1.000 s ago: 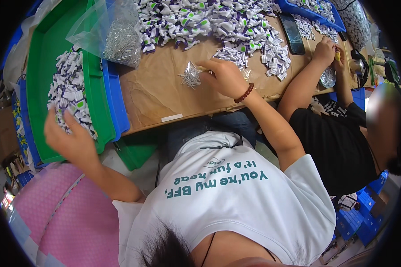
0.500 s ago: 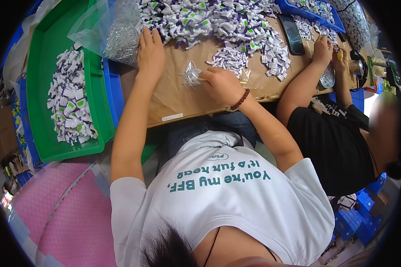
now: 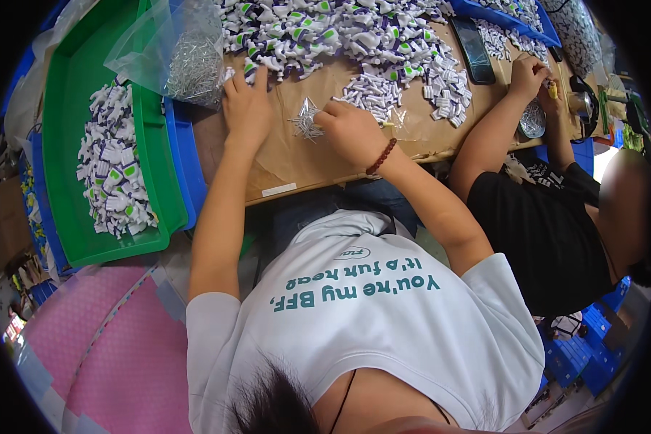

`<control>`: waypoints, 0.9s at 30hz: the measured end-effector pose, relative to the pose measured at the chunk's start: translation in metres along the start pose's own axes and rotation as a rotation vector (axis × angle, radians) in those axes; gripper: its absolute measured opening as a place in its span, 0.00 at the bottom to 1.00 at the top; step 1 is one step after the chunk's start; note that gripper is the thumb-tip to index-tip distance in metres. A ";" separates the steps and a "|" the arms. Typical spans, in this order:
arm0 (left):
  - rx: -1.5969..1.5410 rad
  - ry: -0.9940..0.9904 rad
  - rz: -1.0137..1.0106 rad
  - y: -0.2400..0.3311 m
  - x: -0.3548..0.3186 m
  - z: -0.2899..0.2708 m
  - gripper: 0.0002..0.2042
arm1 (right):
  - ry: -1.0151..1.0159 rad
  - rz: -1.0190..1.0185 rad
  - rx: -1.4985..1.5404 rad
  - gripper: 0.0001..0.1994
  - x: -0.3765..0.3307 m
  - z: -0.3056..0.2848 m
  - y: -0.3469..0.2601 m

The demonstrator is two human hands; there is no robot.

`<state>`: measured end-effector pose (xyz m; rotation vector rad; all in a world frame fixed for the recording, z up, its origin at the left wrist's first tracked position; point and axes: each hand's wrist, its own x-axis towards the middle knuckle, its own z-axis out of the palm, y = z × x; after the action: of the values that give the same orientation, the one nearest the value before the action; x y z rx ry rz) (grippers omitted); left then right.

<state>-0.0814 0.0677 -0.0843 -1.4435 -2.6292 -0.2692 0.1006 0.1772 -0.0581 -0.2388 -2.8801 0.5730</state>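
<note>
My left hand (image 3: 246, 108) reaches the near edge of a heap of white-and-purple plastic toy figure parts (image 3: 307, 36). Its fingers are apart, with the fingertips at a small white-and-purple part (image 3: 249, 66); no firm hold on it shows. My right hand (image 3: 351, 132), with a dark red bead bracelet (image 3: 382, 157), is closed beside a small pile of thin, shiny pins (image 3: 306, 120). A pale yellow stick-like tool (image 3: 388, 124) pokes out of its right side; the rest of the tool is hidden in the hand. The fingertips are at the pins.
A bag of pins (image 3: 195, 69) lies left of the heap. Further left stands a green tray (image 3: 65, 231) with white parts. Smaller piles of white pieces (image 3: 372, 95) and a phone (image 3: 473, 52) lie to the right. A co-worker's hands (image 3: 529, 76) work at the table's right.
My left hand has gone from beside the bag of pins to the heap's near edge, fingers now spread at a part. My right hand has shifted slightly left and up, over the pins.
</note>
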 end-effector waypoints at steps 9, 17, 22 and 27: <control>-0.595 0.034 -0.043 -0.001 -0.045 -0.006 0.20 | -0.091 -0.111 -0.190 0.06 0.020 0.005 -0.001; -0.465 0.345 -0.048 -0.010 -0.035 -0.019 0.19 | -0.040 0.103 0.182 0.08 0.015 -0.015 0.001; -0.068 0.073 0.009 -0.023 0.003 -0.017 0.15 | -0.017 0.260 0.500 0.08 0.010 -0.021 -0.005; -0.004 0.008 -0.094 -0.017 0.004 -0.022 0.12 | -0.009 0.301 0.728 0.07 -0.004 -0.025 -0.004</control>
<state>-0.0978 0.0575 -0.0633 -1.3191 -2.6957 -0.2892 0.1099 0.1820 -0.0344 -0.5424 -2.4392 1.6045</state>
